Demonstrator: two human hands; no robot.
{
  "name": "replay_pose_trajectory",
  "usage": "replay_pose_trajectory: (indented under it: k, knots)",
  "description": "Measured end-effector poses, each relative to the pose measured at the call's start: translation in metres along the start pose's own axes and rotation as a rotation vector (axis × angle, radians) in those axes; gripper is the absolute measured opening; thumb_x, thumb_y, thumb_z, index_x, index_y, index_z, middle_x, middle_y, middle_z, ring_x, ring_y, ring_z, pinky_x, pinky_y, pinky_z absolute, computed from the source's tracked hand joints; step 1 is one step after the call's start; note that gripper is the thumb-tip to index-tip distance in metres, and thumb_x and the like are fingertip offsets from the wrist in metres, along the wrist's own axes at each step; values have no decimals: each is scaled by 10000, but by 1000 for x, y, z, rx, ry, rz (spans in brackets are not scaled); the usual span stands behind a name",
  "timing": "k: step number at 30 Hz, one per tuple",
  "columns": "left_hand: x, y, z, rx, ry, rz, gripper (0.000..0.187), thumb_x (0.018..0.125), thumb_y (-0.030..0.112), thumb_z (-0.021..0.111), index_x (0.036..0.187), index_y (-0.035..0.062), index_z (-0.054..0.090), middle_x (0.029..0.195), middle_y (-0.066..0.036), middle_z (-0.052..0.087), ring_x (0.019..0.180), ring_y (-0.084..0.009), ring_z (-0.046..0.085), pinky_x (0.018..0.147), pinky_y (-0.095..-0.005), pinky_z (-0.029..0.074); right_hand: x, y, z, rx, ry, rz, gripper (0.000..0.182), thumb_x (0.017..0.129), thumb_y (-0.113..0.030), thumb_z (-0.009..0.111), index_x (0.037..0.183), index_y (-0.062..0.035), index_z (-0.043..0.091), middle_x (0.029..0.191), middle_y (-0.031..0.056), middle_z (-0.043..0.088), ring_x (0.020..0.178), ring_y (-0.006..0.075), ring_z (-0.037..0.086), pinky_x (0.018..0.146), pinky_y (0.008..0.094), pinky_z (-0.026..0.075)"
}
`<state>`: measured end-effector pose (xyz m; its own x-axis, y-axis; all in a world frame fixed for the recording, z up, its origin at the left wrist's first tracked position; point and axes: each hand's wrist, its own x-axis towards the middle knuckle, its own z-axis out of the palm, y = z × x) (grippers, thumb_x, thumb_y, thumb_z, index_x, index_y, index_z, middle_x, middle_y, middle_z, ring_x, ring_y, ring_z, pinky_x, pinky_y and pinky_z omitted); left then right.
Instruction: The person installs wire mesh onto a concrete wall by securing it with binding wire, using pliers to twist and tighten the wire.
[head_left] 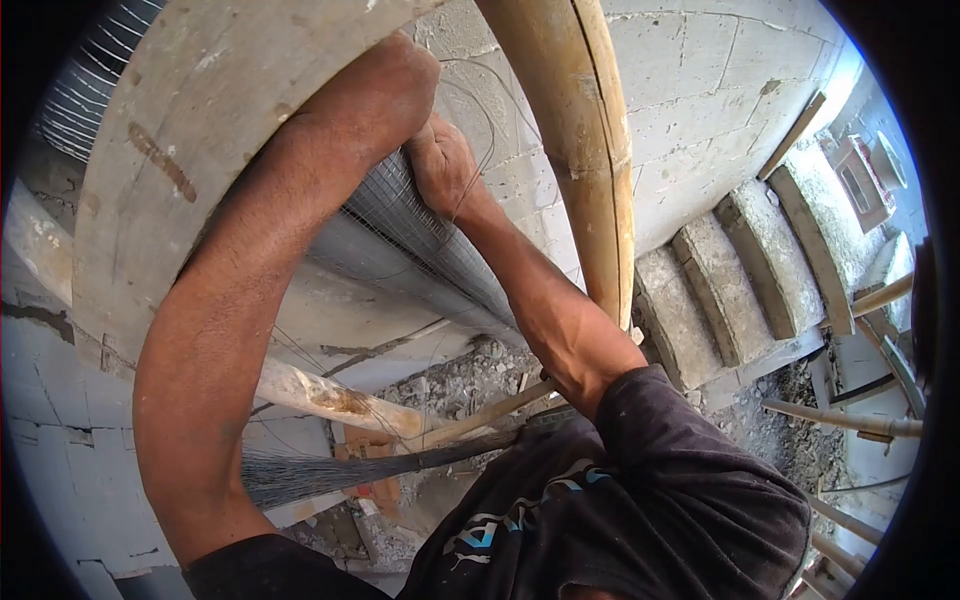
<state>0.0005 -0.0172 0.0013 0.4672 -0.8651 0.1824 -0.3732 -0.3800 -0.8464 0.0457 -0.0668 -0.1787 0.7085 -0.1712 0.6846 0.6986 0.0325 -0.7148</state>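
Note:
A roll of thin wire mesh (400, 205) hangs beside a curved concrete surface (150, 110). My right hand (447, 172) is curled closed at the mesh's upper edge, with its thumb side showing. Just above it, my left hand (405, 88) is bent over at the wrist next to the concrete edge. Its fingers are hidden behind the back of the hand, so what it holds cannot be made out. Loose thin wires (490, 125) loop out beside both hands.
A thick bamboo pole (590, 150) stands close to my right forearm. Concrete steps (755, 260) curve along the block wall (680, 90) at the right. Below are a bamboo crosspiece (350, 400), a bundle of wires (330, 478) and rubble (450, 385).

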Motion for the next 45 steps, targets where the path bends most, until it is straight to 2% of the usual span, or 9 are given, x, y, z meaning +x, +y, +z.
replay_pose_trajectory:
  k: [9,12,18,24,33,37,39,42,45]
  knots:
    - [8,1,37,55,-126,-69,218,768,195,621,867,76,774,828,-146,730,793,-301,703,799,-418,518,8,-2,2,4,-7,35,459,1019,-378,352,1041,7,600,981,265,634,937,462,594,825,470,457]
    - [7,1,51,-55,-60,-112,254,808,270,636,865,60,767,818,-139,727,787,-310,696,804,-421,517,7,-5,-4,7,-82,190,485,1023,-390,341,1055,22,595,986,276,626,944,445,593,846,458,449]
    - [1,-4,14,-102,-14,-39,125,829,148,622,813,73,721,802,-112,695,870,-269,680,781,-386,554,-2,-3,-6,33,-81,50,593,1037,-475,289,1033,37,588,1055,295,611,997,415,573,885,444,421]
    - [5,3,22,-112,-88,-123,182,886,191,590,854,63,716,829,-118,696,861,-282,669,795,-401,550,-23,-9,-3,-91,-11,467,689,1029,-548,232,985,30,604,980,290,624,983,463,571,886,475,417]
    - [6,-2,27,-98,-89,-119,240,907,237,537,815,88,702,870,-116,694,878,-275,662,782,-446,525,-19,-15,-12,-67,-55,461,715,1022,-563,228,981,14,649,1000,294,641,1008,471,579,902,488,417]
    - [7,-1,21,105,-207,-38,198,907,213,530,865,115,697,867,-100,694,886,-265,653,844,-429,468,-58,-50,-20,-299,108,332,554,1008,-442,428,1106,74,603,1159,338,596,1075,466,574,990,498,404]
    - [6,4,21,57,-248,-142,194,924,201,516,897,119,689,873,-81,690,903,-260,651,855,-437,462,-87,-80,-56,-293,-180,267,549,977,-389,522,1220,102,553,1197,349,575,1102,451,583,996,484,429]
    - [2,-1,18,139,-60,-2,211,939,207,504,889,118,688,888,-71,690,908,-253,650,851,-441,462,-118,-140,-133,-176,-552,339,525,953,-407,586,1217,47,595,1118,265,655,1048,376,647,915,437,507]
    - [-1,15,29,87,-169,-53,219,941,209,501,878,117,689,893,-75,690,910,-255,650,853,-441,463,-148,-172,-200,-57,-613,526,503,916,-441,652,1117,19,670,951,148,720,855,229,701,741,353,560]
